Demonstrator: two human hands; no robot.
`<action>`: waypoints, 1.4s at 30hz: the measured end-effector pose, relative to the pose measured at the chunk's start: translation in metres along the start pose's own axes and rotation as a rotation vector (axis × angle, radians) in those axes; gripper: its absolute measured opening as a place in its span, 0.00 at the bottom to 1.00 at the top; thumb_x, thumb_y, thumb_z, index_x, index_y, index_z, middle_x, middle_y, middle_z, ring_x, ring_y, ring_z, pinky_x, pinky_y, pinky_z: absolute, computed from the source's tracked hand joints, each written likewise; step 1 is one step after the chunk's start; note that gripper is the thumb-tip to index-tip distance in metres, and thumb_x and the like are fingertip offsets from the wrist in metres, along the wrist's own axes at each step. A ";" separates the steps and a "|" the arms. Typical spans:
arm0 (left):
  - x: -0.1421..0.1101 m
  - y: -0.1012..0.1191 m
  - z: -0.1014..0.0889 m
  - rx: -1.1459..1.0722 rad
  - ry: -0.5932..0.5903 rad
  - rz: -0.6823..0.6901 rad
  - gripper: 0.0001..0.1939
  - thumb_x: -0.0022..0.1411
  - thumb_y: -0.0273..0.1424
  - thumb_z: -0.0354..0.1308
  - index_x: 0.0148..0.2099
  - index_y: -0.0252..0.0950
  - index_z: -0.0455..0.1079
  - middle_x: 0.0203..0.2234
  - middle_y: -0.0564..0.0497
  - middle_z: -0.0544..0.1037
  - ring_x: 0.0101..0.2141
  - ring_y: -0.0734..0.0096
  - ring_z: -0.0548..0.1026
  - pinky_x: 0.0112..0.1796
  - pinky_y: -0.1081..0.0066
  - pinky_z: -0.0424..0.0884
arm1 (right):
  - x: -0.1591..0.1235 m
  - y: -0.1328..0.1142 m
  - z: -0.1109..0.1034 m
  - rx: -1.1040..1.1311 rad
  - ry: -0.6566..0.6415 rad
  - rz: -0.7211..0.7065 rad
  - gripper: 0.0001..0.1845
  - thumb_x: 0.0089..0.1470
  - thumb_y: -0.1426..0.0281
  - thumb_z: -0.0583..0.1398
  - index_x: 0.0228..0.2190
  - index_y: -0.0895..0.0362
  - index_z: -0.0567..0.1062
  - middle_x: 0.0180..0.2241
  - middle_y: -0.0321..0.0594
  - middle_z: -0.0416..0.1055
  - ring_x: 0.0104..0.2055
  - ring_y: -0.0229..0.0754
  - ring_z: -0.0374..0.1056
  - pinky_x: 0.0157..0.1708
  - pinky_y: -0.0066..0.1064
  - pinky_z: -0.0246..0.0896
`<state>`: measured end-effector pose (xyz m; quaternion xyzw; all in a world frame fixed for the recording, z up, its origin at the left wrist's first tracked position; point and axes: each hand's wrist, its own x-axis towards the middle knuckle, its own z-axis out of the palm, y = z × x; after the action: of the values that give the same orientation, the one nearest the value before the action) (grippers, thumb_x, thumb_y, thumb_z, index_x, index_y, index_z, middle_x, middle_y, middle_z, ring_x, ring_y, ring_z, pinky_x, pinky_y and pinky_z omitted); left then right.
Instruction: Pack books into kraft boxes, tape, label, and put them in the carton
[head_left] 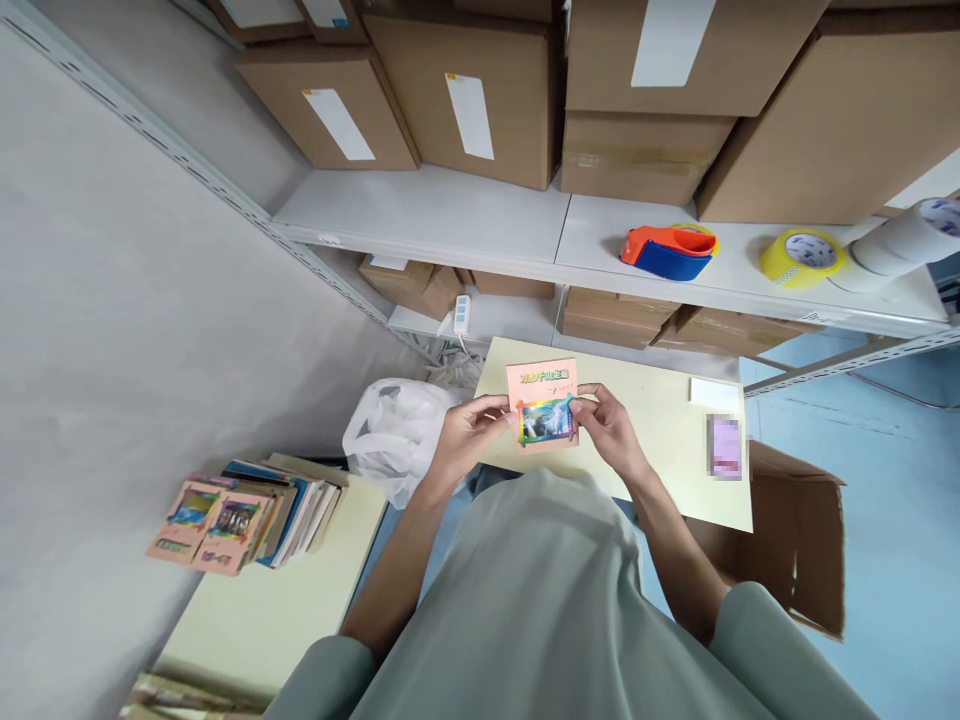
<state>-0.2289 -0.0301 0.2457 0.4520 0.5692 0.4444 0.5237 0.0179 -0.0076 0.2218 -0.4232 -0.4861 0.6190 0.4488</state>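
Note:
Between my two hands is a small pink book (pixel 546 415) with a colourful framed picture on its cover, held up over the cream table (pixel 645 440). The fingers of my left hand (pixel 474 430) pinch its left edge. On the opposite side, my right hand (pixel 606 425) grips the right edge, thumb on the cover. To the left, a leaning row of books (pixel 289 510) rests on another cream table (pixel 255 620), with two similar pink books (pixel 232 525) at its near end.
Shelves ahead hold cardboard boxes (pixel 480 100), an orange and blue tape dispenser (pixel 667 252) and a yellow tape roll (pixel 802 257). White plastic bags (pixel 397 430) lie left of the table. An open cardboard box (pixel 802 540) stands on the right, below a blurred purple item (pixel 724 447).

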 end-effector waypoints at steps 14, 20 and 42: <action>-0.004 -0.003 -0.003 0.190 0.133 0.572 0.08 0.72 0.37 0.68 0.38 0.44 0.84 0.41 0.47 0.84 0.50 0.59 0.85 0.55 0.55 0.81 | -0.007 -0.018 0.001 -0.320 -0.010 -0.396 0.11 0.74 0.57 0.61 0.40 0.47 0.80 0.58 0.45 0.83 0.64 0.52 0.78 0.67 0.53 0.72; -0.011 -0.004 -0.002 0.103 0.120 0.431 0.09 0.70 0.41 0.71 0.44 0.41 0.84 0.43 0.46 0.85 0.48 0.60 0.85 0.52 0.61 0.82 | -0.010 -0.020 0.001 -0.311 0.023 -0.348 0.12 0.73 0.57 0.63 0.44 0.48 0.84 0.51 0.44 0.86 0.56 0.51 0.82 0.59 0.46 0.76; -0.026 -0.003 -0.018 -0.007 -0.002 0.277 0.14 0.67 0.40 0.73 0.51 0.40 0.85 0.47 0.45 0.83 0.39 0.67 0.84 0.41 0.67 0.81 | -0.015 -0.020 0.002 -0.176 -0.041 -0.080 0.22 0.65 0.45 0.67 0.45 0.48 0.89 0.44 0.39 0.87 0.36 0.43 0.79 0.41 0.40 0.82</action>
<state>-0.2461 -0.0566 0.2487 0.5249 0.4992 0.5138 0.4597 0.0222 -0.0203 0.2432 -0.4285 -0.5642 0.5640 0.4242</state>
